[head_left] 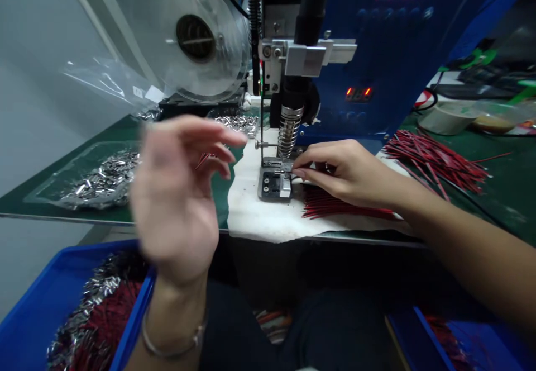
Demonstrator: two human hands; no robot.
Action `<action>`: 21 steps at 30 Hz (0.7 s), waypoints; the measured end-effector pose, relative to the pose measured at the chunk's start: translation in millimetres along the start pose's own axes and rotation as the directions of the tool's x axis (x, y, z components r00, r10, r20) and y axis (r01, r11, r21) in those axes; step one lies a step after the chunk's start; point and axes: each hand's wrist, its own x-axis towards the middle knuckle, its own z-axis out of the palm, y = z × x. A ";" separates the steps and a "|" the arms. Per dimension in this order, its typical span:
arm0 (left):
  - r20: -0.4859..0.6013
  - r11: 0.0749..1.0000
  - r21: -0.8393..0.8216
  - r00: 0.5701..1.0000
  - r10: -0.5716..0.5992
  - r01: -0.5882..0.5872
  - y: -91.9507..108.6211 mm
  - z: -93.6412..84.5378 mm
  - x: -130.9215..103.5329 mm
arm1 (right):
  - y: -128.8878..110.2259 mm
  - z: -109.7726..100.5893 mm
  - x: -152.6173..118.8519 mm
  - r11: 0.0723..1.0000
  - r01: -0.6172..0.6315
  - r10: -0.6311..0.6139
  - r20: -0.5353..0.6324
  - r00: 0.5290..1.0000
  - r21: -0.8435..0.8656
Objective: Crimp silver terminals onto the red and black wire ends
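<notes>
My left hand (180, 192) is raised over the table's front left, blurred by motion, its fingers apart and curved, with nothing seen in it. At the small metal fixture (275, 185) under the machine's spring-loaded head (290, 131), my right hand (335, 171) pinches with thumb and index finger. A thin dark wire end seems to be between those fingertips, mostly hidden. Below my right hand, a bundle of red wires (330, 206) lies on a white cloth (268, 220).
Small metal parts (109, 178) lie in a plastic bag at the left. More red wires (439, 158) are at the right. A blue bin (71, 259) stands lower left. The blue machine body (377, 41) and a clear reel (159, 30) rise behind.
</notes>
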 end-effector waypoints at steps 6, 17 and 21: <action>0.101 0.955 -0.074 0.955 -0.278 0.286 -45.5 -0.2 6.3 | -0.4 0.5 -0.3 0.999 0.026 -0.027 -0.034 0.999 -0.043; 0.294 0.958 0.252 0.932 -0.211 0.137 -17.3 -3.4 -29.2 | -39.8 -11.8 -10.3 0.976 -0.117 0.160 -0.239 0.958 0.185; 0.308 0.961 0.253 0.933 -0.189 0.111 -7.5 2.3 -48.5 | -65.7 8.8 -11.0 0.912 -0.105 0.242 -0.312 0.919 0.397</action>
